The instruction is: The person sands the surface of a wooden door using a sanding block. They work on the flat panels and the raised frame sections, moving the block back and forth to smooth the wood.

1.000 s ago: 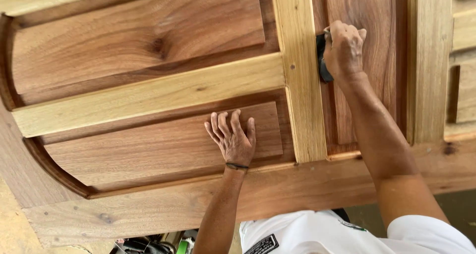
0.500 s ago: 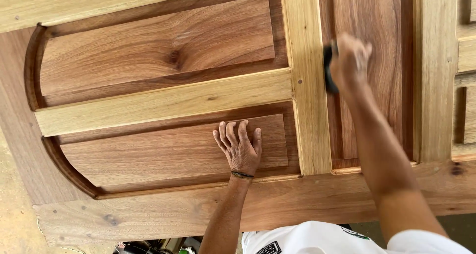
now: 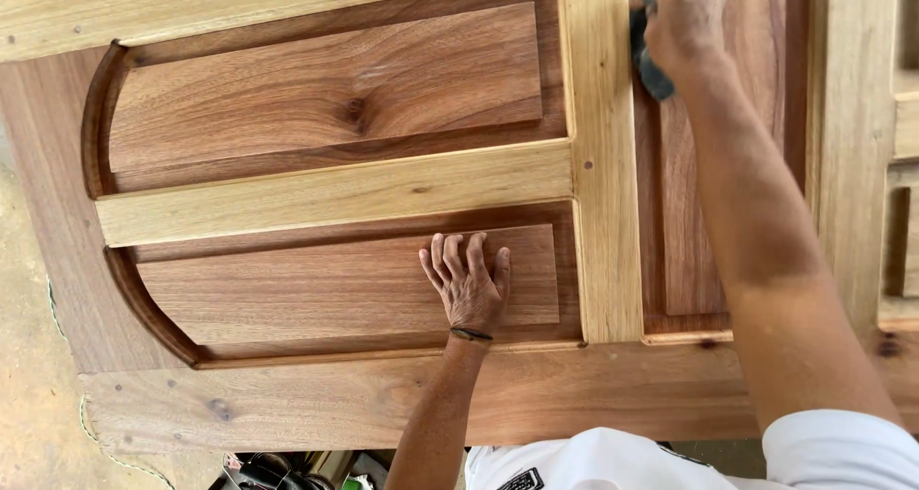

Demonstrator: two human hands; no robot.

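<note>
Under our hands: panelled wooden door (image 3: 335,404), laid flat. Right hand (image 3: 684,21), fingers closed on dark sanding pad (image 3: 649,64), at groove beside pale upright stile (image 3: 598,165). Left hand (image 3: 469,279), open, flat on lower raised panel (image 3: 316,289), holding nothing. Risk: pad could slip & round the groove edge, w/ uneven pressure.

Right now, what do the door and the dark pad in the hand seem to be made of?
The door looks like solid bare wood: clear grain, a knot, pale rails against reddish-brown panels, matte with no gloss. The pad in the right hand is dark and looks soft, perhaps foam or abrasive; too hidden to tell.
</note>
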